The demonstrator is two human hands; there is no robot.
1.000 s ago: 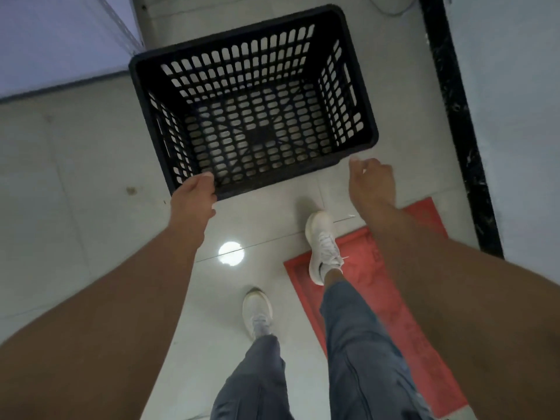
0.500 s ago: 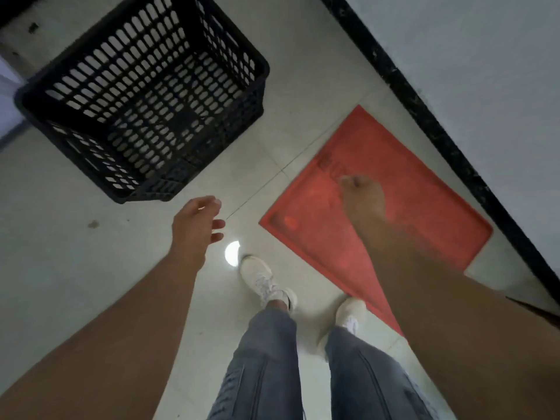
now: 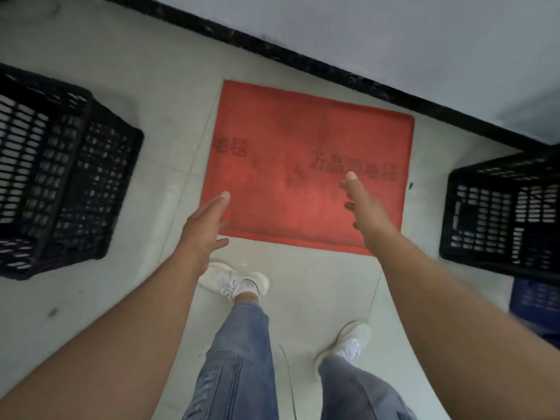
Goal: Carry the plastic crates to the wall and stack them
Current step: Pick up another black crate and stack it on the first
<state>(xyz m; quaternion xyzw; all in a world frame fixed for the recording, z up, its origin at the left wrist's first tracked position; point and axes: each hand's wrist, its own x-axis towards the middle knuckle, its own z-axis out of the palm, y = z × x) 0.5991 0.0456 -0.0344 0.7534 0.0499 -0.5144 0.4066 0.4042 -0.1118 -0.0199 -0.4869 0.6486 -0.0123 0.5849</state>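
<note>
A black slatted plastic crate [image 3: 60, 165] stands on the tiled floor at the left, apart from both hands. Another black crate [image 3: 503, 216] sits at the right edge, partly cut off by the frame, and the edge of a blue crate [image 3: 536, 298] shows below it. My left hand [image 3: 206, 225] and my right hand [image 3: 366, 207] reach forward above a red mat, fingers straight, holding nothing. Neither hand touches a crate.
A red floor mat [image 3: 291, 140] with dark printed characters lies against the wall's black skirting [image 3: 303, 59]. The pale wall [image 3: 394, 34] runs diagonally across the top. My legs in grey trousers and white shoes [image 3: 233, 280] stand on light tiles below the mat.
The left crate was let go a second ago and now stands at the far left. My view has swung right, bringing the right-hand crates in. Both hands have opened over the mat.
</note>
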